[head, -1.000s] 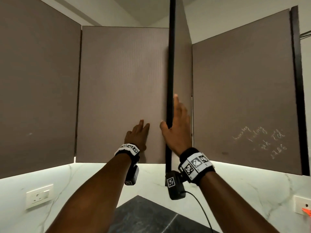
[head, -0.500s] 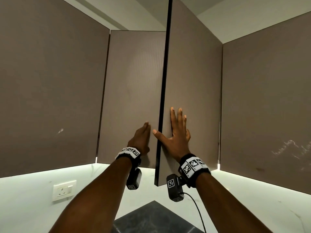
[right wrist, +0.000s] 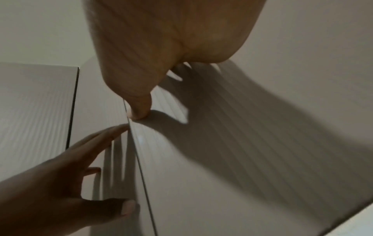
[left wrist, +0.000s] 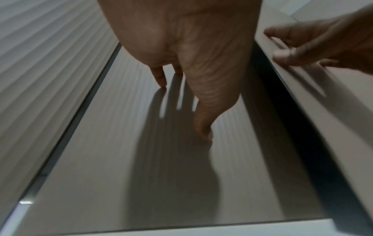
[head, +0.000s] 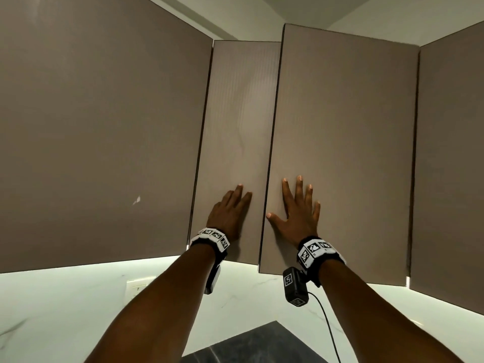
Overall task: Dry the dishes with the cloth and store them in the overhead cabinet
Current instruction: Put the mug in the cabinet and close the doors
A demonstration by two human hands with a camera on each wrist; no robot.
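Two taupe overhead cabinet doors fill the middle of the head view. My left hand (head: 230, 210) lies flat with straight fingers on the lower part of the left door (head: 235, 127). My right hand (head: 298, 208) presses flat, fingers spread, on the lower left of the right door (head: 345, 140), which still stands slightly proud of its neighbour. In the left wrist view my left fingers (left wrist: 203, 127) touch the door face and a dark gap (left wrist: 282, 111) shows beside it. In the right wrist view my right thumb (right wrist: 139, 110) sits at the door's edge. No dishes or cloth are in view.
More shut cabinet doors stand at the far left (head: 91, 127) and far right (head: 453, 153). Below them runs a lit white marble backsplash (head: 65, 305) with a wall socket (head: 137, 285). A dark stone counter corner (head: 262, 344) shows at the bottom.
The right door has swung from edge-on to nearly shut under my right hand. My left hand stays flat on the left door. The view has shifted left.
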